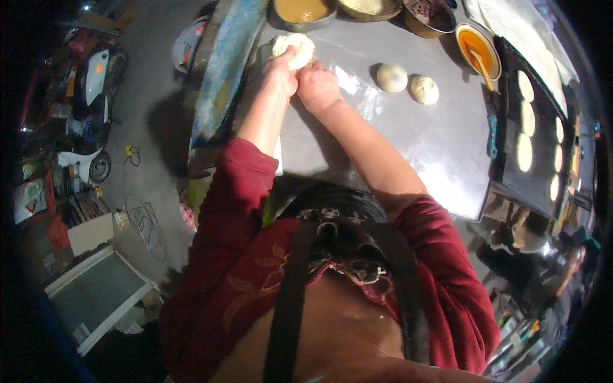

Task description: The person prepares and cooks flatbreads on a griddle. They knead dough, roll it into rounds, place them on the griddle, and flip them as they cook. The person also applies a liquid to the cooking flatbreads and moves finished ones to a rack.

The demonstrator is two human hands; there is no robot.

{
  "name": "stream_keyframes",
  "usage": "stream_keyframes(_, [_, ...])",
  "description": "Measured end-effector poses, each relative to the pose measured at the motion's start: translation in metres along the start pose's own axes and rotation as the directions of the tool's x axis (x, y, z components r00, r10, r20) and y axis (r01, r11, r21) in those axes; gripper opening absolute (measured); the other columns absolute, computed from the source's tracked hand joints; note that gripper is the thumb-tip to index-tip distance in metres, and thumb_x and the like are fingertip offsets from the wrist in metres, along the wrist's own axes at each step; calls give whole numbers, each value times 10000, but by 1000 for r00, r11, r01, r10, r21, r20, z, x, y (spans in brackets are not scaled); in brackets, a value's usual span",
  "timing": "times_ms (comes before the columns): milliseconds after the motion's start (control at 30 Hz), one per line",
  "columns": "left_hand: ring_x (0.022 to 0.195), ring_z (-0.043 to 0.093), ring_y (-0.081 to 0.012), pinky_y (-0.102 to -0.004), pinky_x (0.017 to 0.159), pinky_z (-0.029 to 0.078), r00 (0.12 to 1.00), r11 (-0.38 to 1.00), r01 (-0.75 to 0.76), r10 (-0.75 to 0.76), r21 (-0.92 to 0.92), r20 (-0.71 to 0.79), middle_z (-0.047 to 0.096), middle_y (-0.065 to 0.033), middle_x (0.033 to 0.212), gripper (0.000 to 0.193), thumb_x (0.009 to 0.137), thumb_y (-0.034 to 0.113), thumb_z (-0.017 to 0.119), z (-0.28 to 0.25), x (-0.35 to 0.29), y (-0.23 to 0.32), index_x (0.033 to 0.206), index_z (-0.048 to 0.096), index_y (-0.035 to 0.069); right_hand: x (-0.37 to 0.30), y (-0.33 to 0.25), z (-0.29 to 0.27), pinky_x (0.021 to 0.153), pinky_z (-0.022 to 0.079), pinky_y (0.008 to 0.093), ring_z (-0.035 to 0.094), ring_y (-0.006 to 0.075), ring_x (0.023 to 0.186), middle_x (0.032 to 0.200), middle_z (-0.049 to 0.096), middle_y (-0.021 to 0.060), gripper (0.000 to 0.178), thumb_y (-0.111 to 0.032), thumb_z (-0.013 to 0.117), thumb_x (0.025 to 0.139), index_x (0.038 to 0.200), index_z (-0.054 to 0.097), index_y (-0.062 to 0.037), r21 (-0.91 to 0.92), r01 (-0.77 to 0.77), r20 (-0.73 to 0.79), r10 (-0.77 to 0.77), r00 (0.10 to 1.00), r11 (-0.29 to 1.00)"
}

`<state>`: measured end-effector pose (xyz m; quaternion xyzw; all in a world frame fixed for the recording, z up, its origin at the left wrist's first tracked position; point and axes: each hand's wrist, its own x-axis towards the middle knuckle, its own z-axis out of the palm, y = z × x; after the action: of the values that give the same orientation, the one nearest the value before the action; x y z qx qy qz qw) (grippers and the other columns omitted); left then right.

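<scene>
At the far left of the table I have a round piece of pale dough (297, 48). My left hand (281, 71) grips it, with the thumb lying across its top. Curled against the dough's near right edge is my right hand (318, 85), its fingers closed there and their tips mostly hidden. To the right of my hands, two smooth dough balls (392, 77) sit close together on the grey tabletop (383, 140). White flour (357, 86) is smeared between my right hand and these balls.
Along the far edge stand a bowl of brown filling (305, 25), a bowl of pale crumbs (370, 14), a pot of dark filling (429, 29) and an orange-filled bowl (476, 67) with a brush. Several flat dough pieces lie on a black tray (511, 159) at right.
</scene>
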<state>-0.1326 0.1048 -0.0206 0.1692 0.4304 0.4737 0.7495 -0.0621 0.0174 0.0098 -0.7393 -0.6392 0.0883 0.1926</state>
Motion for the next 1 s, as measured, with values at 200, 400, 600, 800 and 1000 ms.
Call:
stream_keyframes(200, [958,635,-286,-401,803,541,994,973,-100,87,207,72,619,-171,1106,368,869,77,625,1,-9,-15,1207,521,-25,-89,23,-86,697,493,379,622,249,708,728,620,215,307,-263,633,848,959,648,23,681,-332,453,-20,891,653])
stream_keyframes(400, [1016,619,-300,-403,884,503,993,906,-39,-12,421,118,612,-199,1134,355,913,135,557,53,-66,15,1216,516,-46,-129,124,-173,768,522,346,649,252,844,1110,597,119,321,-257,626,885,1059,633,13,659,-486,79,590,803,574])
stream_keyframes(600, [1073,592,-305,-424,937,460,838,980,174,-200,98,507,618,-176,1120,401,881,174,595,120,-44,-15,1198,519,-60,-50,197,-195,615,497,286,595,149,648,784,601,90,162,-103,727,768,813,627,17,292,-340,-180,401,898,894])
stream_keyframes(800, [979,629,-293,-414,855,514,900,989,83,-129,125,417,607,-194,1112,434,893,203,607,172,9,-32,1217,490,-62,109,236,-166,782,516,409,644,338,892,989,645,210,448,-57,667,769,1204,557,-49,158,-150,-347,197,917,976])
stream_keyframes(1000, [998,613,-248,-376,895,487,918,996,71,-86,51,386,615,-147,1101,294,909,91,550,198,67,-25,1164,527,-52,182,272,-152,776,514,409,625,358,875,978,636,175,182,-106,586,848,992,690,-69,-52,87,-364,-100,926,995])
